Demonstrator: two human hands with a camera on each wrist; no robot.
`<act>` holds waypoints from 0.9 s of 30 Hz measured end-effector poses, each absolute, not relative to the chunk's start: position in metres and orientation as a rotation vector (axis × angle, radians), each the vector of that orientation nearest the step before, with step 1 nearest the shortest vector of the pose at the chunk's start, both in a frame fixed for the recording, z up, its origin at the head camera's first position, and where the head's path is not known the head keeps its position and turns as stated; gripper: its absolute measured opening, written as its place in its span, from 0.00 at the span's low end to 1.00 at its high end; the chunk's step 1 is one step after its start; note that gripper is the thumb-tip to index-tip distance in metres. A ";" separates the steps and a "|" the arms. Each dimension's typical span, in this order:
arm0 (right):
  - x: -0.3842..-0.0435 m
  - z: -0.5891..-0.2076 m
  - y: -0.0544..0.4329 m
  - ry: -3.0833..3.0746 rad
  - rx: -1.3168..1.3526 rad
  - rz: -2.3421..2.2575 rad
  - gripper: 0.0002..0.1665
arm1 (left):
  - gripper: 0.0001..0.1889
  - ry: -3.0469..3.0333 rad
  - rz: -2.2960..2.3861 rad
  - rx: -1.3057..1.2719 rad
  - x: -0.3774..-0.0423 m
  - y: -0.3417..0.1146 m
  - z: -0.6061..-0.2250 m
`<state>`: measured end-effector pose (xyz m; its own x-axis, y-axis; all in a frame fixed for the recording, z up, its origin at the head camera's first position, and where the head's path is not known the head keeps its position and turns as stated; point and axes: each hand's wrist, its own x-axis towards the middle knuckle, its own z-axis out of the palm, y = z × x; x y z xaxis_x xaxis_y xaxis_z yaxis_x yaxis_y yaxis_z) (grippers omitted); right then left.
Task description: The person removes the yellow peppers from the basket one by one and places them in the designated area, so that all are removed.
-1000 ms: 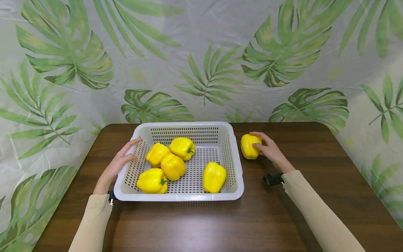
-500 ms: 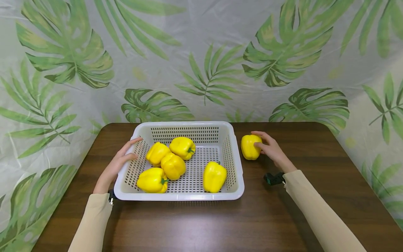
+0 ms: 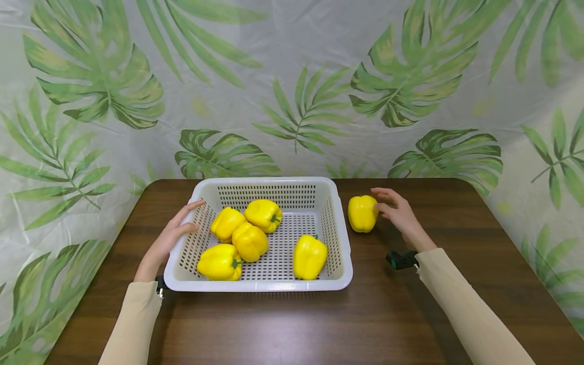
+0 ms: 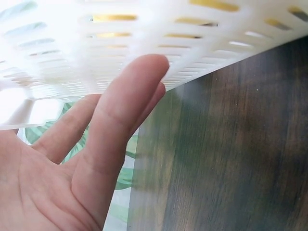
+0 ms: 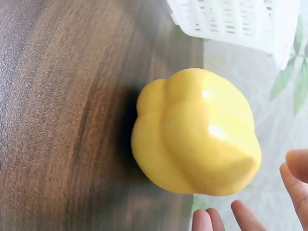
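A yellow bell pepper (image 3: 362,214) sits on the table just right of the white plastic basket (image 3: 257,286). My right hand (image 3: 402,217) hovers at its right side, fingers spread, with a gap in the right wrist view between fingertips and pepper (image 5: 197,132). Along the basket's left side lies my left hand (image 3: 170,238), thumb and fingers fairly straight, fingertips reaching over the rim. The left wrist view has the extended thumb (image 4: 126,103) beside the slotted wall (image 4: 202,48). Inside the basket are several more peppers: a cluster at the left and a single pepper (image 3: 310,257) at the right.
The dark wooden table (image 3: 292,329) extends in front of the basket and to its right. Behind it hangs a leaf-printed cloth (image 3: 301,101). A black wrist strap with a device (image 3: 401,260) is on the right wrist.
My right hand has let go of the yellow bell pepper and drawn back slightly to the right. The pepper stays beside the basket; my left hand has not visibly moved.
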<state>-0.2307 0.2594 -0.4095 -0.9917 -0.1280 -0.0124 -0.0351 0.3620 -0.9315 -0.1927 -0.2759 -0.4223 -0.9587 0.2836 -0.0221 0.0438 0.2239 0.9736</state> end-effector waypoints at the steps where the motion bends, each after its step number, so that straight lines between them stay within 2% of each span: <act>1: -0.230 -0.408 0.260 2.528 -0.152 -1.727 0.28 | 0.30 2.297 1.818 0.312 -0.193 -0.276 -0.422; 13: -0.225 -0.395 0.255 2.565 -0.198 -1.752 0.26 | 0.30 2.297 1.816 0.315 -0.192 -0.276 -0.422; 27: -0.218 -0.372 0.226 2.470 -0.294 -1.767 0.25 | 0.30 2.299 1.823 0.314 -0.192 -0.276 -0.422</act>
